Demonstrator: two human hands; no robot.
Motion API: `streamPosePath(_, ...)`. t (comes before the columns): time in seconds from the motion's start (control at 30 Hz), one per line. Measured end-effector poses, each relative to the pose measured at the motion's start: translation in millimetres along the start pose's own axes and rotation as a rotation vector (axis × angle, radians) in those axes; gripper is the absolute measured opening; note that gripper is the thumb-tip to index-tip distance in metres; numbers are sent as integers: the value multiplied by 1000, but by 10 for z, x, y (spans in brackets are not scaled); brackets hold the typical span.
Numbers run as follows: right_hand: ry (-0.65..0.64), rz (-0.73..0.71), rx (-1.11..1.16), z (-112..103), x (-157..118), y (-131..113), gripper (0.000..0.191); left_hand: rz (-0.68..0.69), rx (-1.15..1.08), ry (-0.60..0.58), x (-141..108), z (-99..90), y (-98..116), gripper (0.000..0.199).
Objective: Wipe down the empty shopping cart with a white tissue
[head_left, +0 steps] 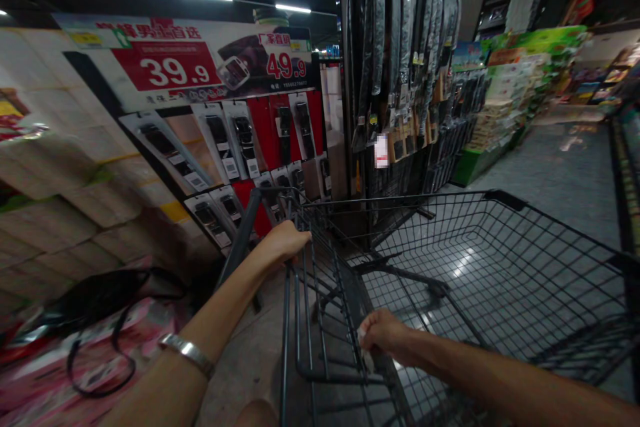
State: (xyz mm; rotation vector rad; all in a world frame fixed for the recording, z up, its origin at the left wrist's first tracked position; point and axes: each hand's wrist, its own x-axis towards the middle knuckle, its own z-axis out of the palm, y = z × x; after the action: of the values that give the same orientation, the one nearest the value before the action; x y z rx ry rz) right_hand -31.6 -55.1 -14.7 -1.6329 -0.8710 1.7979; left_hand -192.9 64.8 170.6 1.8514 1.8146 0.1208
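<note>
A dark wire shopping cart (507, 201) stands in front of me; only bare wire and the floor beneath show in its basket. My left hand (287, 241), below a forearm with a silver watch (186, 351), is closed on the wire frame at the cart's near end. Lower and to the right, my right hand (386, 333) is closed around a crumpled white tissue (368, 355), part of which hangs out below the fingers. This hand is at the dark panel (356, 300) across the cart. Whether the tissue touches the panel I cannot tell.
Packaged belts hang on a rack (260, 203) under a price sign (170, 67). More wrapped belts (400, 33) hang beside it. Stacked packs (65, 213) and a dark bag (100, 300) on pink packages are at left. An aisle (565, 147) runs off to the right.
</note>
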Motion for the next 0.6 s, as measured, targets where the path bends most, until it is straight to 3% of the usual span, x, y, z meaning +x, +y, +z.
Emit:
streamPosePath(0.13,-35,1,85,31,-64,-36,13,4,-11,14,-55,-7,19,19)
streamPosePath(0.27,-129,-106,123,51,-103,-115,13,-14,-5,14,-76,-9,31,18)
streamPosePath(0.5,191,-228,61,78,8,31,33,-36,-49,22,-70,-9,38,18)
streamPosePath(0.6,204,-203,27,71,21,70,30,-60,-56,25,-115,-18,74,17)
